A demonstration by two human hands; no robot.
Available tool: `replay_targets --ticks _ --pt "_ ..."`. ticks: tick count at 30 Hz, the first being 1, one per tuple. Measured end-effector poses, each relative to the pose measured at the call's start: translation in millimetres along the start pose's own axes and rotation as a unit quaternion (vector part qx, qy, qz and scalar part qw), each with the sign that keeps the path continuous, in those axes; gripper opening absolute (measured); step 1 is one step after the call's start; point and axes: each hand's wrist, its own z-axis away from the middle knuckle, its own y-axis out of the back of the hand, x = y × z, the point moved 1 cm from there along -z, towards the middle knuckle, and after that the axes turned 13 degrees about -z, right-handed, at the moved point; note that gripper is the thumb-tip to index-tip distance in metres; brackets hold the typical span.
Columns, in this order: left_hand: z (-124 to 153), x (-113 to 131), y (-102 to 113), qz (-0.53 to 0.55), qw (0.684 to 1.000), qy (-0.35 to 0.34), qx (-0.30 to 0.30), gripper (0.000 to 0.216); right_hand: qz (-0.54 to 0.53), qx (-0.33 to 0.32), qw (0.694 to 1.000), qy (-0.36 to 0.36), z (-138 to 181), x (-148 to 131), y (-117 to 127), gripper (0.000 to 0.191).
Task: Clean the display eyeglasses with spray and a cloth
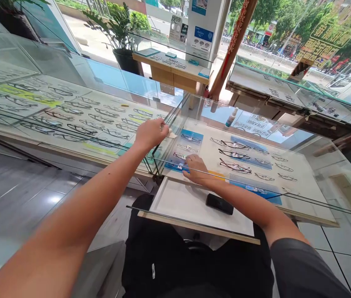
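My left hand (151,132) rests on top of a glass display case, its fingers curled over the edge of the glass pane (175,118). My right hand (195,169) reaches inside the case (306,207) and lies on the white shelf, fingertips touching a pair of glasses (180,156) on a blue card. More pairs of glasses (234,155) lie in rows to the right. A black case (219,203) sits on the shelf just beside my right wrist.
A long glass counter (54,111) full of glasses stretches to the left. A small spray bottle (231,117) stands at the back of the case. A potted plant (122,33) and further display stands (175,68) lie beyond. Grey tiled floor (22,194) is on my left.
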Motion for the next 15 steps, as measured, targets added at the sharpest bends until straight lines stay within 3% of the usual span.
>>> replay_targets --ticks 4,10,15 --pt "-0.8 -0.4 0.2 -0.003 1.0 0.006 0.0 0.043 0.043 0.005 0.999 -0.002 -40.3 18.9 -12.4 0.049" --pt "-1.0 -0.9 0.7 -0.016 1.0 0.016 -0.007 0.044 0.047 0.013 0.999 -0.021 -61.0 22.2 -32.2 0.044" --pt "-0.6 -1.7 0.6 -0.019 1.0 0.012 -0.007 0.044 0.046 0.053 0.996 -0.05 -64.1 40.2 -14.4 0.041"
